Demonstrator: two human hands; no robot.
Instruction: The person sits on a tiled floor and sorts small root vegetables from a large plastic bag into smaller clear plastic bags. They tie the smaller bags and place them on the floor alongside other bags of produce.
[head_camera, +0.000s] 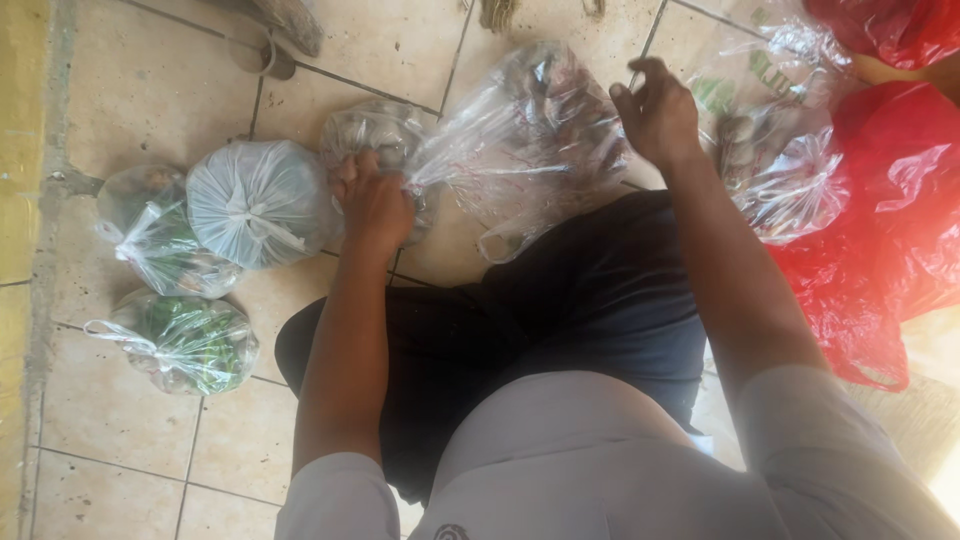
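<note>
Left hand (372, 203): closed, fingers curled down, gripping the gathered neck of a large clear plastic bag with dark lumpy contents (535, 140). Thumb side turned away; knuckles face the camera, so the fingertips are hidden in the bunched film. Forearm runs straight up from the lower frame, elbow bent outward.

Right hand (655, 110): raised at the far edge of the same clear bag, fingers loosely curled and apart, back of the hand toward the camera. Whether it pinches the film or merely touches it, cannot tell; the palm side is out of sight. Wrist cocked, forearm slanting down to the short pale sleeve.

The clear bag lies on the beige tiled floor (160, 90) just beyond the person's dark-trousered knees (560, 310), stretched between both hands. Contents blurred by glare and wrinkles; dark, reddish-brown pieces, kind not discernible.

Just left of that bag, partly behind the left hand: a small knotted clear bag of greyish items (375, 130), mostly covered. Further left, a tied white translucent plastic bag (258, 203), round and full. Beyond it, two knotted clear bags of green leaves (185, 343), the upper one half hidden.

Right of the big bag: crumpled clear bags with brownish items (790, 170), overlapping and hard to separate, resting against red plastic bags (890, 220) cut off by the frame edge.
</note>
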